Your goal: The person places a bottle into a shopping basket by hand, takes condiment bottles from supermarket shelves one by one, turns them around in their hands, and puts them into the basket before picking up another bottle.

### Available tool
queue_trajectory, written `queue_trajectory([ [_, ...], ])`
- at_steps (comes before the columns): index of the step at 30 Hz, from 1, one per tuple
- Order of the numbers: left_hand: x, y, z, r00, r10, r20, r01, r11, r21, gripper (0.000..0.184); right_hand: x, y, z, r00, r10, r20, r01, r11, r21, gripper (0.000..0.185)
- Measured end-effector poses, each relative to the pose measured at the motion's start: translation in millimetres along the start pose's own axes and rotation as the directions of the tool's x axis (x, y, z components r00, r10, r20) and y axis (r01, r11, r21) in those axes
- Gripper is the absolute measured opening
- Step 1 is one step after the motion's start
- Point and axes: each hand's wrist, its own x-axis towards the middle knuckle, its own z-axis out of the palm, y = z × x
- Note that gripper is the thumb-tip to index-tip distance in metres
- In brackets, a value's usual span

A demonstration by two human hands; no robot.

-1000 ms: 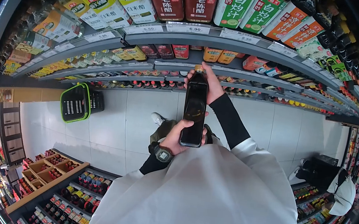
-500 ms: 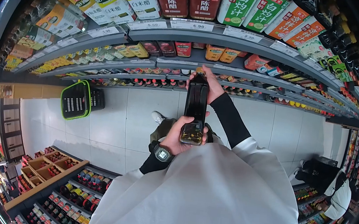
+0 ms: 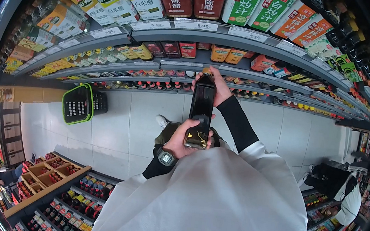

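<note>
A dark glass bottle (image 3: 203, 99) with a yellowish cap lies tilted in front of my body, its base toward me. My left hand (image 3: 183, 138), with a digital watch on the wrist, is closed around the base end, thumb across the glass. Round the neck and cap end, my right hand (image 3: 218, 87) is wrapped, its arm in a black cuff. The side of the bottle facing me shows dark liquid and no readable label. Some fingers of both hands are hidden behind it.
Ahead, a shelf (image 3: 166, 38) carries vinegar and sauce bottles with price tags. A black basket with a green rim (image 3: 78, 103) stands on the tiled floor to the left. Another person (image 3: 349, 198) is at the right by shelves; wooden display bins (image 3: 53, 173) stand lower left.
Both hands keep their hold and the bottle has barely shifted, with the reflection at its base changed. A dark figure now shows beside the wooden bins at the far left.
</note>
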Motion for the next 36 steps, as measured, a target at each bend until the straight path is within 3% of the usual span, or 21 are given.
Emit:
queue_trajectory([
  [3,-4,4,-5,0.999,0.025,-0.031,-0.022,0.994,0.11,0.059,-18,-1,22,0.997,-0.065,-0.035,0.063,0.997,-0.044,0.046],
  [7,-11,11,-9,0.959,0.135,-0.25,-0.022,0.913,0.408,0.04,-29,-4,32,0.986,-0.149,0.07,0.162,0.952,-0.26,0.043],
  [10,-9,13,-12,0.934,0.258,-0.248,-0.042,0.767,0.64,0.037,-31,-2,32,0.979,-0.197,0.046,0.199,0.896,-0.397,0.04],
  [14,0,1,-11,0.898,0.395,-0.195,-0.143,0.681,0.718,0.035,-26,3,36,0.964,-0.265,-0.019,0.229,0.862,-0.452,0.038],
  [18,-1,-4,-12,0.912,0.338,-0.233,-0.133,0.781,0.611,0.036,-28,1,44,0.975,-0.223,-0.019,0.18,0.834,-0.522,0.04],
  [19,-1,-5,-18,0.927,0.322,-0.189,-0.149,0.784,0.603,0.046,-28,0,44,0.978,-0.209,-0.013,0.172,0.838,-0.518,0.04],
  [22,-4,-6,-18,0.969,0.228,-0.093,-0.2,0.948,0.248,0.06,-31,0,51,0.987,-0.164,-0.003,0.145,0.88,-0.452,0.042],
  [23,0,-5,-15,0.974,0.225,-0.039,-0.21,0.949,0.236,0.08,-32,1,54,0.989,-0.147,0.0,0.133,0.897,-0.421,0.042],
  [26,1,-1,-15,0.953,0.115,0.279,-0.088,0.99,-0.11,0.09,-30,6,57,0.99,-0.137,0.03,0.14,0.944,-0.298,0.045],
  [31,4,-4,-10,0.989,0.112,0.101,-0.119,0.991,0.06,0.084,-20,5,49,0.995,-0.076,0.066,0.088,0.974,-0.209,0.047],
  [36,5,-7,-8,0.991,0.129,0.038,-0.132,0.983,0.13,0.078,-18,5,42,0.996,-0.042,0.074,0.054,0.984,-0.169,0.047],
])
